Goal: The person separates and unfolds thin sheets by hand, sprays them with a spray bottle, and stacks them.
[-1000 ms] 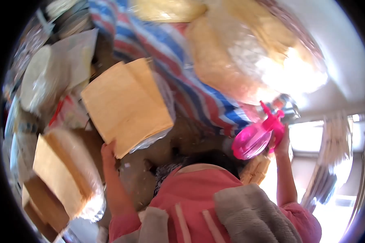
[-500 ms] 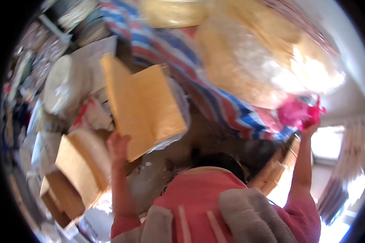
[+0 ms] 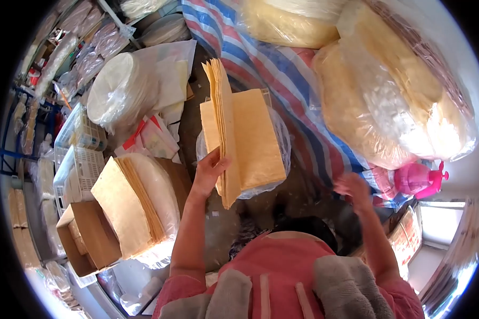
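Tan sheets, edge in left fingers; open floor nearby.

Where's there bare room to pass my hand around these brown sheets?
Bare floor shows between the brown sheets and the striped sheet; another patch lies between the left forearm and the pink shirt. Crowded leftward: cardboard box, plastic crates.

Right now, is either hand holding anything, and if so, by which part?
The left hand holds a sheaf of tan sheets by its side, toward the end nearer the person's body. The right hand, slightly blurred, looks empty.
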Available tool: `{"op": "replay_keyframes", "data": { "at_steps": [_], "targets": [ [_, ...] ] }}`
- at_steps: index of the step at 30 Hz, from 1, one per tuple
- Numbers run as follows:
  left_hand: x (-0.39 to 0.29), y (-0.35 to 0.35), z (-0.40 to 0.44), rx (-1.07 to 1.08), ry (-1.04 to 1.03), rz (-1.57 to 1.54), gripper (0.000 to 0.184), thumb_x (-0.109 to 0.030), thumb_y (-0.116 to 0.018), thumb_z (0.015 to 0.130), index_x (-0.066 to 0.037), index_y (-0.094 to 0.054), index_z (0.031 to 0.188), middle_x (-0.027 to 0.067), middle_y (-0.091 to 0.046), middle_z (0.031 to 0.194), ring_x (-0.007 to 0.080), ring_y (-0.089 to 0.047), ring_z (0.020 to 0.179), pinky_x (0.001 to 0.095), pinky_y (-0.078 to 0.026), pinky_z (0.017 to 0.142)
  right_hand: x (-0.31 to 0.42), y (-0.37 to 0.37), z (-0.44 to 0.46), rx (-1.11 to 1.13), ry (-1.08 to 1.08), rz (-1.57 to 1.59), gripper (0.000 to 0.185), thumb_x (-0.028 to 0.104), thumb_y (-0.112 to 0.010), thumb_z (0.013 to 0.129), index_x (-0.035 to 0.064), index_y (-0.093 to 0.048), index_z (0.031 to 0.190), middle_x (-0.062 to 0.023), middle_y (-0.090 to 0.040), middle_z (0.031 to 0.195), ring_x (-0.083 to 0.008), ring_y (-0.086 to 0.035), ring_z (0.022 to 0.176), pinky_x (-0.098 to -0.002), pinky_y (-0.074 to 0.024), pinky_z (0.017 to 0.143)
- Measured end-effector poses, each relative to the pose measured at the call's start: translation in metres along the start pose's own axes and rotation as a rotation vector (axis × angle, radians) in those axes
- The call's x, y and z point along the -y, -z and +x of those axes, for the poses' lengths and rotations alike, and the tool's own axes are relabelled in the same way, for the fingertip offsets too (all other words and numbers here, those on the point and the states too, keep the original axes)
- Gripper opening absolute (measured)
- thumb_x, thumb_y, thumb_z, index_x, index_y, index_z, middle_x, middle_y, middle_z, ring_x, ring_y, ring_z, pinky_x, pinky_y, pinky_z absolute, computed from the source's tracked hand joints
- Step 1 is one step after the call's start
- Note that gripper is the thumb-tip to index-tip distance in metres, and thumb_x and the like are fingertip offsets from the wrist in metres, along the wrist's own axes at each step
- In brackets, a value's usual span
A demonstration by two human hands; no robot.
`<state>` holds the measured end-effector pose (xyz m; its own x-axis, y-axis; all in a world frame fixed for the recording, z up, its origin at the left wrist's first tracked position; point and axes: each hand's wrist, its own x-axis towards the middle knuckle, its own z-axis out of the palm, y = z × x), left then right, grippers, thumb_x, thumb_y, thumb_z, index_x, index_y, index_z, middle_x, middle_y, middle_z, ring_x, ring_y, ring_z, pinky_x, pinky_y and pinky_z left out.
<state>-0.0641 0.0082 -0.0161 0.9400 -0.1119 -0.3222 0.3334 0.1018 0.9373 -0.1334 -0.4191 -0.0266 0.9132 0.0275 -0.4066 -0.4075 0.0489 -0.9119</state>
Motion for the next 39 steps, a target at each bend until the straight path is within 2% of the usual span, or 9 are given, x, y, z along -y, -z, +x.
{"op": "replay_keyframes", "data": {
  "at_steps": [2,4,6,9,17,23,32,35,39],
  "targets": [
    [0.000,0.004,0.003,0.020,0.031,0.018,0.050,-0.028,-0.062,0.084,0.001,-0.048,0.122,0.0023,-0.058,0.102,0.0074,-0.051,0.088,0.0224,-0.041,0.078,0.026,-0.106,0.039,0.188,-0.015,0.062,0.030,0.020,-0.051,0.089,0.0011,-0.053,0.112,-0.0108,-0.060,0.106,-0.0173,-0.060,0.091,-0.0272,-0.0471,0.078],
    [-0.001,0.010,0.003,0.023,0.060,0.030,0.055,-0.030,-0.064,0.082,0.001,-0.047,0.124,0.0026,-0.058,0.102,0.0072,-0.051,0.088,0.0220,-0.041,0.077,0.036,-0.179,0.077,0.223,0.149,-0.362,0.036,0.022,-0.056,0.087,0.0024,-0.051,0.118,-0.0074,-0.058,0.110,-0.0130,-0.055,0.097,-0.0263,-0.0446,0.080],
    [-0.003,0.013,0.001,0.015,0.092,-0.002,0.058,-0.032,-0.066,0.080,-0.001,-0.046,0.125,0.0031,-0.058,0.103,0.0060,-0.051,0.086,0.0208,-0.041,0.072,0.050,-0.229,0.097,0.250,0.249,-0.371,0.046,0.027,-0.058,0.086,0.0017,-0.047,0.122,-0.0113,-0.054,0.116,-0.0176,-0.053,0.104,-0.0285,-0.0431,0.085],
    [-0.005,0.012,-0.002,-0.007,0.109,-0.013,0.058,-0.032,-0.066,0.080,-0.002,-0.047,0.125,0.0027,-0.057,0.102,0.0057,-0.051,0.082,0.0205,-0.041,0.068,0.080,-0.270,0.103,0.309,0.137,-0.278,0.067,0.038,-0.062,0.081,-0.0011,-0.038,0.129,-0.0170,-0.047,0.124,-0.0230,-0.049,0.111,-0.0307,-0.0411,0.089],
    [0.002,0.004,0.003,-0.009,0.096,-0.051,0.054,-0.030,-0.066,0.080,-0.004,-0.048,0.124,0.0016,-0.057,0.097,0.0062,-0.051,0.073,0.0205,-0.041,0.063,0.066,-0.271,0.125,0.287,0.022,-0.255,0.082,0.047,-0.065,0.075,-0.0016,-0.032,0.132,-0.0152,-0.047,0.125,-0.0219,-0.048,0.111,-0.0310,-0.0438,0.082],
    [-0.005,-0.003,-0.001,-0.039,0.114,-0.100,0.053,-0.026,-0.066,0.080,-0.003,-0.047,0.125,0.0008,-0.056,0.095,0.0056,-0.051,0.075,0.0200,-0.041,0.062,0.065,-0.263,0.124,0.339,-0.136,-0.149,0.063,0.045,-0.057,0.083,0.0051,-0.041,0.128,-0.0072,-0.054,0.114,-0.0187,-0.053,0.105,-0.0348,-0.0440,0.079],
    [-0.018,-0.005,0.022,0.078,0.018,0.031,0.075,-0.014,-0.068,0.075,-0.001,-0.028,0.136,0.0120,-0.043,0.123,0.0191,-0.049,0.106,0.0300,-0.050,0.073,0.063,-0.266,0.124,0.191,0.271,-0.433,0.034,0.028,-0.047,0.087,0.0044,-0.056,0.110,-0.0084,-0.063,0.086,-0.0193,-0.063,0.079,-0.0294,-0.0487,0.069],
    [-0.033,-0.014,0.017,0.078,0.042,0.037,0.075,-0.012,-0.068,0.074,0.001,-0.027,0.135,0.0117,-0.044,0.121,0.0194,-0.048,0.107,0.0311,-0.051,0.075,0.057,-0.263,0.130,0.084,0.467,-0.451,0.030,0.019,-0.053,0.077,-0.0001,-0.058,0.099,-0.0215,-0.061,0.082,-0.0328,-0.061,0.077,-0.0358,-0.0482,0.068],
    [-0.014,-0.015,0.022,0.030,-0.060,0.136,0.074,-0.011,-0.067,0.074,0.001,-0.027,0.135,0.0129,-0.045,0.122,0.0193,-0.050,0.106,0.0314,-0.049,0.077,0.065,-0.257,0.131,0.060,0.439,-0.599,0.035,0.019,-0.059,0.071,-0.0023,-0.058,0.099,-0.0190,-0.063,0.080,-0.0309,-0.062,0.076,-0.0355,-0.0488,0.069]
  ]
}}
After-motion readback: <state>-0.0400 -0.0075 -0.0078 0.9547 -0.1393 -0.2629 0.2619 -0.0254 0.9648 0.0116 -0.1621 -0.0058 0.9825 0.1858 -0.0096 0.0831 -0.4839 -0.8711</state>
